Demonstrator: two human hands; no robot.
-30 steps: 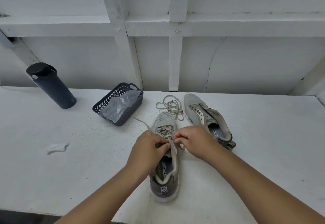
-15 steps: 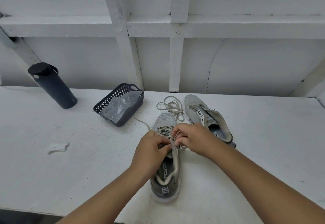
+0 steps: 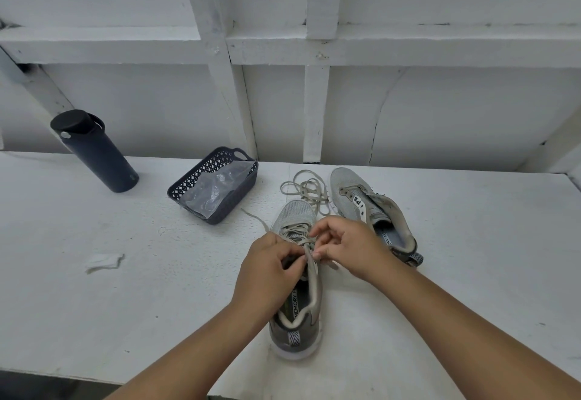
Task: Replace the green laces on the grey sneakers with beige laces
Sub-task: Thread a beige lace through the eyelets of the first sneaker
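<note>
My left hand (image 3: 270, 266) and right hand (image 3: 349, 244) both pinch lace (image 3: 306, 244) over near sneaker (image 3: 297, 289). Second sneaker (image 3: 371, 208) at 1 o'clock, loose lace (image 3: 306, 190) at 12.

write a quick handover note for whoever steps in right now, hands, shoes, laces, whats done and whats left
Left hand: pinching the lace at the top eyelets of the near sneaker.
Right hand: fingers curled at the same spot, working the lace; the exact grip is hard to tell.
Near sneaker: heel toward you, beige lace threaded most of the way up, one loose end trailing toward the basket.
Far sneaker: on the right, eyelets bare, no lace.
Loose lace: coiled on the table between the two toes.
Done: near sneaker almost laced.
Left: finish its top, then lace the far sneaker.
</note>
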